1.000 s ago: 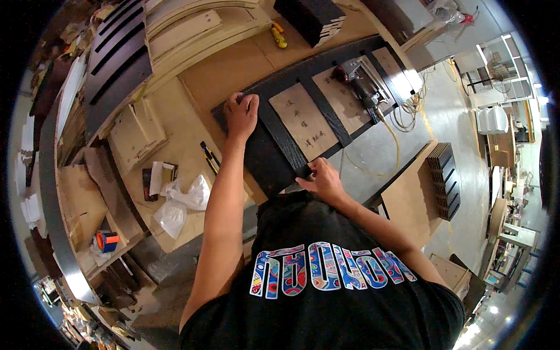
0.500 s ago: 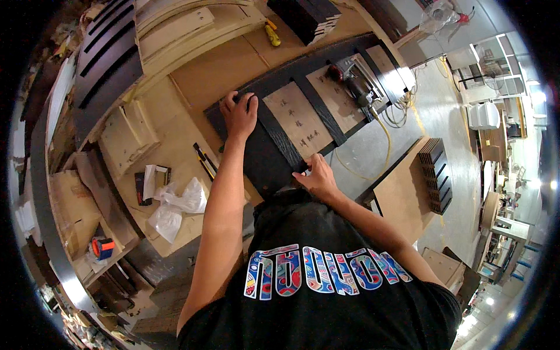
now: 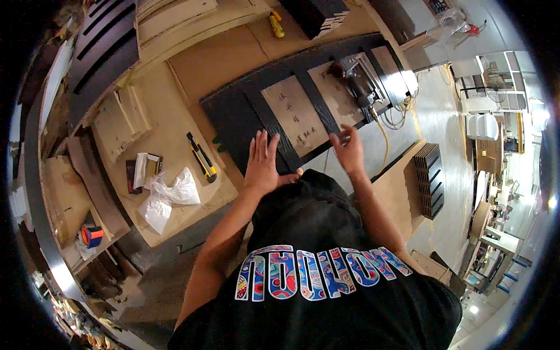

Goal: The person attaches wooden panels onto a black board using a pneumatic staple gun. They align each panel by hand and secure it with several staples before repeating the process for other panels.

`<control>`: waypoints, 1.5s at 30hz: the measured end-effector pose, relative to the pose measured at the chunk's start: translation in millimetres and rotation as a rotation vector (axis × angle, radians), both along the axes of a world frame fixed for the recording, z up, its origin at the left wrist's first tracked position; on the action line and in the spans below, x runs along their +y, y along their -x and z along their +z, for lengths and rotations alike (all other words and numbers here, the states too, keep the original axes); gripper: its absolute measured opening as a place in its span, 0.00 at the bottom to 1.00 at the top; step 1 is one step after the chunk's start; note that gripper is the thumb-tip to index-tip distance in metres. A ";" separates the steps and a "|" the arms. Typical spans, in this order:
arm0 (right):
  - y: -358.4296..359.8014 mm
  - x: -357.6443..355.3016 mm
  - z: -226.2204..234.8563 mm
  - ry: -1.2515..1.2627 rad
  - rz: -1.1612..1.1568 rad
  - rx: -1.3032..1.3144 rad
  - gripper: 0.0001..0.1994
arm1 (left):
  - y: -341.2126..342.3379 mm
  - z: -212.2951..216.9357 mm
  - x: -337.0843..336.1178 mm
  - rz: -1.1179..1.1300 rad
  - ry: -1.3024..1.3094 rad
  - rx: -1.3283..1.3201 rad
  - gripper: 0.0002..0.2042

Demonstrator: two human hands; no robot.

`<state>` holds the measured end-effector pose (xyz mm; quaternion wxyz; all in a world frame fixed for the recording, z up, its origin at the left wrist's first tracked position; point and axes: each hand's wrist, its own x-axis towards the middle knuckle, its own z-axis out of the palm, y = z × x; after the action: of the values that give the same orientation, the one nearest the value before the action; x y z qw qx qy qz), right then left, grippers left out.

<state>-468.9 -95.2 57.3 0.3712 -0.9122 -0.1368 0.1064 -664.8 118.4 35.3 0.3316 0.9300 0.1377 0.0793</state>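
A yellow-and-black utility knife (image 3: 202,156) and crumpled white plastic bags (image 3: 166,195) were seen on the workbench (image 3: 175,122) left of the hands, and a power tool (image 3: 359,87) was lying on the far end of the black frame (image 3: 251,114). The left hand (image 3: 263,163) was laid flat on the frame's near edge, fingers spread wide. The right hand (image 3: 349,150) was pinched on that edge beside the tan panel (image 3: 297,114), marked with dark writing.

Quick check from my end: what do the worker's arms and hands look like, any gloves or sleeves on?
No gloves: the left hand and right hand are bare, and both forearms are uncovered up to a black short-sleeved T-shirt with multicoloured patterned lettering. No watch, rings or wristbands are visible.
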 end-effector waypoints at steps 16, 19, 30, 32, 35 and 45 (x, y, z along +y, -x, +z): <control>-200.8 23.7 5.7 0.490 0.360 -0.393 0.51 | 9.8 -41.4 -50.2 0.120 -0.227 0.008 0.44; -203.4 17.6 0.4 0.445 0.425 -0.458 0.55 | 12.0 -38.4 -60.1 0.178 -0.261 -0.086 0.41; -204.1 3.8 45.6 0.237 0.407 -0.229 0.54 | 12.6 -57.0 -70.8 0.243 -0.278 -0.177 0.35; -192.9 -12.3 63.7 0.122 0.376 -0.164 0.53 | 9.9 -59.1 -73.6 0.259 -0.243 -0.176 0.36; -172.2 -36.7 88.8 0.002 0.272 0.037 0.49 | 7.7 -49.7 -76.2 0.260 -0.280 -0.096 0.36; -61.6 -69.4 128.6 -0.118 0.353 0.332 0.34 | 6.9 -50.5 -78.6 0.251 -0.313 -0.183 0.31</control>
<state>-407.3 -164.6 186.0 0.4170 -0.8208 -0.2371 0.3099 -671.7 39.8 -15.1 0.1820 0.9345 0.2077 0.2246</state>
